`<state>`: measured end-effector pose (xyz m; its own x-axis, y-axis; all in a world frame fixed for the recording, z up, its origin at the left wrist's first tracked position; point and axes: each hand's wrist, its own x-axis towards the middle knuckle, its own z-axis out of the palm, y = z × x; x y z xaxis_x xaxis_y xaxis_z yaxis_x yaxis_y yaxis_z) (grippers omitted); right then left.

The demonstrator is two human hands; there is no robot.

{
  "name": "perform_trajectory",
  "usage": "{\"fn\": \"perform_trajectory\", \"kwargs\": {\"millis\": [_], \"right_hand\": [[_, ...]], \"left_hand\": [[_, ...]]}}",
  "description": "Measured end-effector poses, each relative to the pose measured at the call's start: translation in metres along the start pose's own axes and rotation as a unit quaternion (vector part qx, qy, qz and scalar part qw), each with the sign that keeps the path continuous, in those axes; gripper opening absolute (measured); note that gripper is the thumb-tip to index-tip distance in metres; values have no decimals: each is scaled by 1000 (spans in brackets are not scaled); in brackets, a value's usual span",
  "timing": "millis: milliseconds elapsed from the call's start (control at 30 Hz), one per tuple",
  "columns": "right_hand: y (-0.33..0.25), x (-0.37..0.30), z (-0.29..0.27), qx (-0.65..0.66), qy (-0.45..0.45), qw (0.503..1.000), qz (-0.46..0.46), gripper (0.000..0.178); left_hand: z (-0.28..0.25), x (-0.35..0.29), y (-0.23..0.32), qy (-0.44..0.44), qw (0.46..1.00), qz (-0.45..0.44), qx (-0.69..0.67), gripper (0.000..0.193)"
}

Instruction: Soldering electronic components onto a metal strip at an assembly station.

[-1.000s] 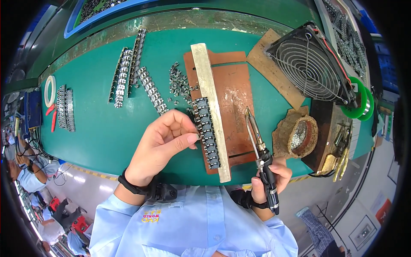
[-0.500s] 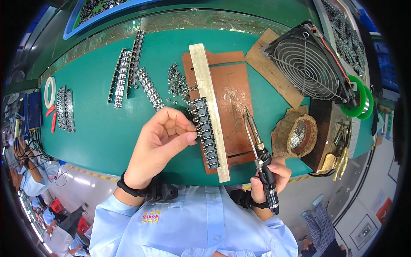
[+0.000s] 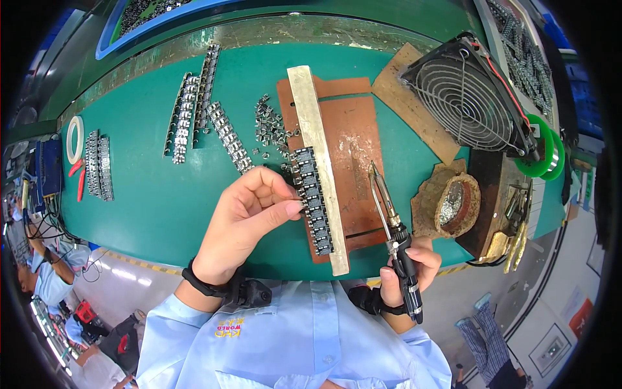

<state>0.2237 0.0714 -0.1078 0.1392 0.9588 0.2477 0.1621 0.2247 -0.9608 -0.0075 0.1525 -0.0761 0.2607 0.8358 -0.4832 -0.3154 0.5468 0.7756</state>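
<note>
Green matting (image 3: 149, 207) lies beneath a brown board (image 3: 356, 139); a pale bar (image 3: 311, 117) crosses the board, with a row of black components (image 3: 313, 211) along its left edge; the left hand (image 3: 246, 211) brings thumb and finger narrowly together beside that row — whether they pinch anything, I cannot tell; the right hand (image 3: 424, 262) grips a soldering iron (image 3: 403, 259).

From left hand (image 3: 253, 211): widest free lane ran to 9 o'clock over bare green mat (image 3: 149, 201). Metal strip (image 3: 229, 137) blocked 11, loose clips (image 3: 267, 124) sat at 12, black component row (image 3: 313, 201) plus metal bar (image 3: 312, 123) walled off 3. From right hand (image 3: 424, 261): soldering iron (image 3: 404, 253) stuck out to 11; narrow mat gap at 12; bowl (image 3: 468, 209) blocked 1, fan (image 3: 463, 97) beyond.
</note>
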Motion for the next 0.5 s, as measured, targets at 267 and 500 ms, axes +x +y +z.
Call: {"fn": "perform_trajectory", "kwargs": {"millis": [267, 500], "right_hand": [[-7, 0, 6, 0, -3, 1000, 4, 45], [-17, -3, 7, 32, -9, 999, -5, 45]], "left_hand": [[-3, -5, 2, -9, 1000, 8, -2, 12], [-11, -7, 4, -31, 999, 1, 11, 9]]}}
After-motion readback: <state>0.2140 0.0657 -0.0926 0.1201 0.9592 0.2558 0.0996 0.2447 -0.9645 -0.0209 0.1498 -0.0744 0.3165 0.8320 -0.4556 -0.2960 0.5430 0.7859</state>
